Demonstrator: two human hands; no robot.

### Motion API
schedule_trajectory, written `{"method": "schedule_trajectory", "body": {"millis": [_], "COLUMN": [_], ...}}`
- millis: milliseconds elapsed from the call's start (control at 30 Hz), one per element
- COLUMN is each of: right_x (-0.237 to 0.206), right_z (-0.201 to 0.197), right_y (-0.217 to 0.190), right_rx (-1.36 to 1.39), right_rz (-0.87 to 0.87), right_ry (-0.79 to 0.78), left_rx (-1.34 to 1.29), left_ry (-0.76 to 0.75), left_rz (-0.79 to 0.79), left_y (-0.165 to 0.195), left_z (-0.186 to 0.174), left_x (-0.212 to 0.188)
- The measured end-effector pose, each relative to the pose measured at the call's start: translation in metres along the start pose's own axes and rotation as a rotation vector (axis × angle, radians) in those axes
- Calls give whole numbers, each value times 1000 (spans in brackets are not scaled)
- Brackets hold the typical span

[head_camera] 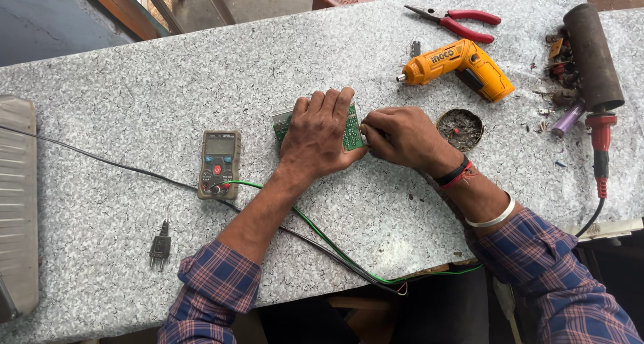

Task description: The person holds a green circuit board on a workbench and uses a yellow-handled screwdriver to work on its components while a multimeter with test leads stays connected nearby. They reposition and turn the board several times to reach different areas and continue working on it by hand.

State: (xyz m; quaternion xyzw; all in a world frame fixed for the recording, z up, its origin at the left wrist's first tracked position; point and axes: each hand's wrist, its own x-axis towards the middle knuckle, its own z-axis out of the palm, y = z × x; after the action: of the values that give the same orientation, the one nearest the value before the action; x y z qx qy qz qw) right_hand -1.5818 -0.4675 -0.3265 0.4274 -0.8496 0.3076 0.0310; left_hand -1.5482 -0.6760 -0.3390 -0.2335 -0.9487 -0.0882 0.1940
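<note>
A green circuit board [353,131] lies on the speckled grey table [201,76], mostly hidden under my left hand [320,135], which presses flat on top of it. My right hand [399,136] is curled at the board's right edge, fingertips pinched on a small part there; what it pinches is too small to tell. A multimeter [219,163] lies left of my left hand, with a green wire [322,237] and a black wire running from it under my left forearm toward the table's near edge.
A yellow cordless screwdriver [459,66] and red-handled pliers [459,21] lie at the back right. A small round tin [459,128] holds debris beside my right wrist. A dark cylinder [592,55], soldering iron [600,146], loose parts, a black plug [159,247] and a metal panel [17,203] also lie about.
</note>
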Motion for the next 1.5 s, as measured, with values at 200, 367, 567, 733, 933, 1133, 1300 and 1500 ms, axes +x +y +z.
{"method": "schedule_trajectory", "body": {"millis": [200,367,567,733,933,1133,1300,1500], "right_x": [-2,-4,-4,-3,-3,-2,0,3], "right_z": [1,4,4,5,3,0,-1,0], "right_y": [4,7,8,7,7,2,-2,-2], "right_rx": [-3,-1,-1,-14,-10,-39,-48,-3], "right_rz": [-1,-3,-7,3,-49,49,18,-12], "right_ry": [-9,-16,-25,-40,-62,-43,-11,7], "left_rx": [-4,-8,-8,-17,9,-25,-1,-10], "left_ry": [12,-6,-6,-7,-7,-32,-21,-9], "left_rz": [2,-13,-13,-10,-13,-18,-9,-15], "left_y": [2,5,4,4,4,4,2,0], "left_z": [0,3,5,8,6,3,-1,-1], "left_x": [1,1,0,-1,-1,-1,-2,-2]}}
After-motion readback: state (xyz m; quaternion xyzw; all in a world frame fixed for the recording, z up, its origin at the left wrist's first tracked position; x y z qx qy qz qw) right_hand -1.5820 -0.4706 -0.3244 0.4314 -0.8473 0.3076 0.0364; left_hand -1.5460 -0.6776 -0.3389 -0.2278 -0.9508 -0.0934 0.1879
